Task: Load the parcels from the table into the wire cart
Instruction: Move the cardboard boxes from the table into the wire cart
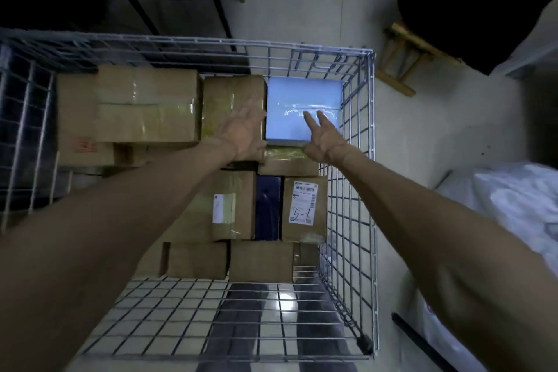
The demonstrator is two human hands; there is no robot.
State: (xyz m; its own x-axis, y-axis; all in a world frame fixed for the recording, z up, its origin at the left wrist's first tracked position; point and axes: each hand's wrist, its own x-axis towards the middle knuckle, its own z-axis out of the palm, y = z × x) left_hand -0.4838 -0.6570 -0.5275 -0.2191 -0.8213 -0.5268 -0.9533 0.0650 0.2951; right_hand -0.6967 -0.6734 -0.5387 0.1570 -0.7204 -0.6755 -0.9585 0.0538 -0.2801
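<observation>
In the wire cart (pixel 359 160), the left hand (pixel 243 136) lies over a brown box (pixel 232 93), fingers straight and slightly spread, against the left side of the white parcel (pixel 299 100). This parcel sits in the far right corner. The right hand (pixel 324 137) is over its near edge, fingers (pixel 309 119) straight and spread; contact cannot be confirmed.

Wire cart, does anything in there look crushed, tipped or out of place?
Nothing stands out. The brown boxes sit square and intact in the wire cart; the white parcel lies flat in the far right corner, left hand and right hand open at its near corners.
</observation>
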